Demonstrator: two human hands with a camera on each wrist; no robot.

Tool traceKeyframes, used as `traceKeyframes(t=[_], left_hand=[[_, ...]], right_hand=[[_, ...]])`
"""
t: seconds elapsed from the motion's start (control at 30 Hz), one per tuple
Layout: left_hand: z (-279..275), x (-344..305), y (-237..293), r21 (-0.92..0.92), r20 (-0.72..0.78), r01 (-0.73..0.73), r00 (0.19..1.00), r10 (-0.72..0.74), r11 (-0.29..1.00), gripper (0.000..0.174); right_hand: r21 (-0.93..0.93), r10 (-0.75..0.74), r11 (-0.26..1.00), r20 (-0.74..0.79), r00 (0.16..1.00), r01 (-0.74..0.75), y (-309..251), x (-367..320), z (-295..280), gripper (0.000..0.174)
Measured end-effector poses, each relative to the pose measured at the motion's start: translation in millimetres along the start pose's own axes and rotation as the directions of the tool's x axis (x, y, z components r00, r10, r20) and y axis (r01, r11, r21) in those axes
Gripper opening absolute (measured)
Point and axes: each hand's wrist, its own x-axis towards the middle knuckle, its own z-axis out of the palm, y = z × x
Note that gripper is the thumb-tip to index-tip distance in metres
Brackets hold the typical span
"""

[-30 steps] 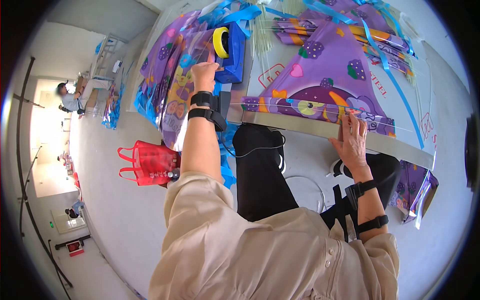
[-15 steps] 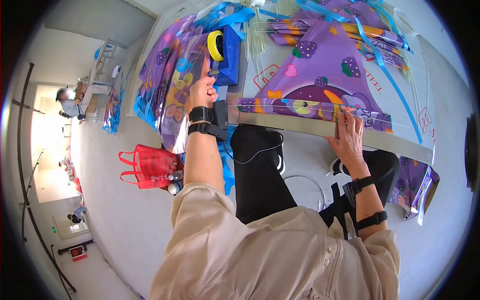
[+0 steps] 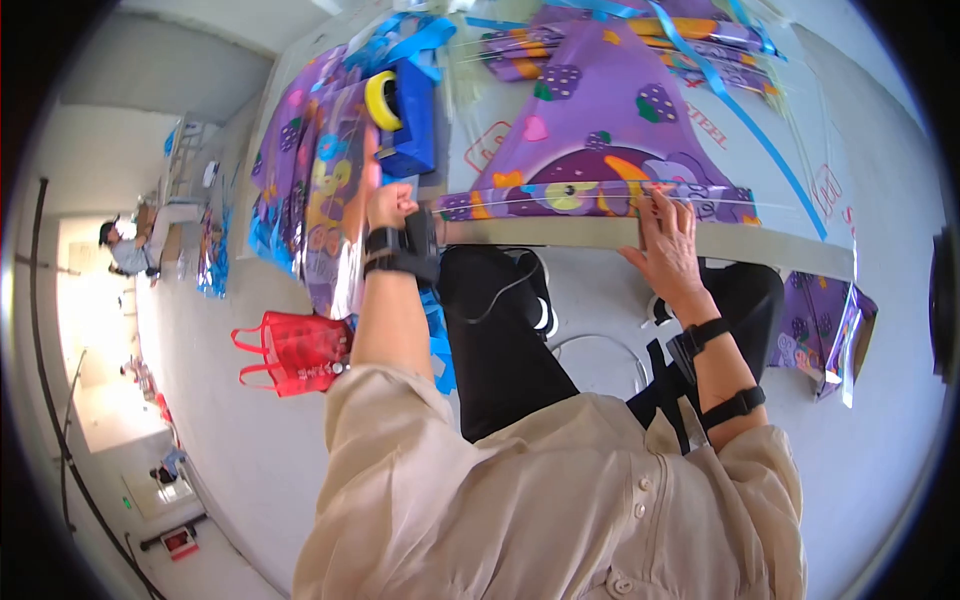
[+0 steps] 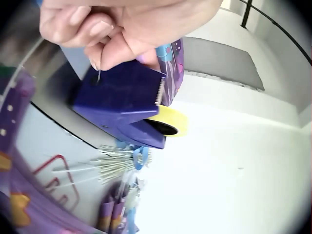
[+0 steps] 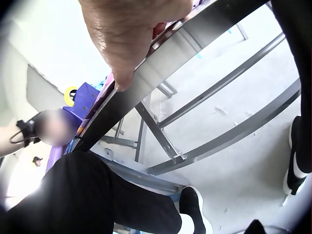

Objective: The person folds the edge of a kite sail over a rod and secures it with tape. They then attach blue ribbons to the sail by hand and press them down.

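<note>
My left hand is raised beside the blue tape dispenser, fingers curled. In the left wrist view its thumb and fingertips pinch a thin pale sliver of tape, in front of the dispenser's toothed edge. A yellow tape roll sits in the dispenser. Flat on the table lies a purple printed plastic sheet, narrow at the far end, with a folded band along its near edge. My right hand rests its extended fingers on that band. Its thumb lies at the table's metal edge.
Other purple sheets with blue ribbons lie at the table's left and far side. Thin pale sticks lie beyond the dispenser. A red bag stands on the left; an open purple box is on the right. Another person sits far left.
My left hand has drawn back from the dispenser toward the table's near edge. The right hand keeps its place on the sheet's band. The head view has shifted somewhat.
</note>
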Motion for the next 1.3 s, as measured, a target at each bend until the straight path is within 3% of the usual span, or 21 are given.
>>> traceKeyframes(t=[0.03,0.07,0.13,0.2,0.33,0.47,0.73,0.83,0.9,0.93,1.0,1.03,1.1,1.13,1.2,1.23,1.3], left_hand=[[99.0,-58.1,-28.3,0.009,0.023,0.016,1.000,-0.016,1.000,0.023],[195.1,-109.5,-13.0,0.012,-0.388,-0.105,0.916,0.102,0.994,0.016],[258.8,-133.6,-39.6,0.249,-0.131,-0.218,0.958,0.256,0.944,0.010],[314.5,-147.1,-72.4,0.247,-0.013,-0.190,0.980,0.199,0.950,0.012],[380.7,-128.7,-126.4,0.195,-0.033,-0.094,0.994,0.103,0.976,0.011],[395.6,-113.7,-150.8,0.201,-0.106,-0.063,0.991,0.086,0.977,0.006],[396.6,-100.6,-164.0,0.194,-0.179,-0.161,0.964,0.196,0.968,0.004],[395.2,-88.4,-173.9,0.353,-0.229,-0.151,0.943,0.242,0.923,0.007],[387.9,-71.0,-183.8,0.711,-0.159,-0.293,0.819,0.552,0.639,0.013],[388.5,-67.9,-183.9,0.713,-0.156,-0.294,0.819,0.553,0.637,0.013],[392.4,-67.5,-177.8,0.803,-0.241,-0.114,0.836,0.493,0.586,0.020],[396.0,-71.1,-172.7,0.804,-0.237,-0.117,0.836,0.495,0.583,0.020],[401.5,-77.1,-163.4,0.903,-0.200,-0.055,0.824,0.530,0.427,0.027],[402.7,-78.2,-157.8,0.904,-0.195,-0.059,0.825,0.531,0.424,0.027],[401.6,-79.5,-146.3,0.958,-0.154,0.040,0.907,0.391,0.285,0.034],[398.7,-81.2,-142.2,0.958,-0.154,0.041,0.908,0.389,0.283,0.034],[390.4,-84.5,-132.7,0.991,-0.089,0.052,0.945,0.316,0.124,0.043]], right_hand=[[-0.008,-0.007,1.000,-0.003,1.000,0.007,1.8,1.1,1.6,0.078],[-0.017,-0.010,1.000,-0.003,1.000,0.010,3.7,1.4,3.5,0.080],[-0.016,0.000,1.000,-0.011,1.000,0.000,4.9,-2.6,4.8,0.082],[0.027,-0.003,1.000,-0.032,0.999,0.004,3.9,-0.3,4.0,0.082],[0.068,0.033,0.997,0.003,0.999,-0.033,4.3,0.4,3.5,0.080],[0.072,0.003,0.997,-0.021,1.000,-0.001,6.1,-0.9,3.3,0.082],[0.070,-0.010,0.997,-0.097,0.995,0.017,8.4,-1.6,8.8,0.080],[0.053,-0.008,0.999,-0.107,0.994,0.014,7.8,-1.6,8.6,0.077],[0.052,-0.003,0.999,-0.108,0.994,0.008,8.2,-2.2,9.3,0.076],[0.052,0.001,0.999,-0.107,0.994,0.004,8.4,-2.7,10.2,0.075],[0.054,0.007,0.999,-0.108,0.994,-0.001,8.7,-3.3,12.6,0.075],[0.051,0.008,0.999,-0.106,0.994,-0.003,9.4,-3.2,12.7,0.075],[0.019,0.008,1.000,-0.082,0.997,-0.007,9.0,-3.2,10.4,0.075],[-0.013,0.008,1.000,-0.054,0.999,-0.008,8.5,-3.0,8.5,0.076],[0.037,0.018,0.999,-0.046,0.999,-0.016,8.7,-2.8,4.9,0.077],[0.090,0.022,0.996,-0.031,0.999,-0.019,7.9,-4.0,3.7,0.078],[0.101,0.023,0.995,-0.034,0.999,-0.019,6.7,-5.1,1.2,0.078]])
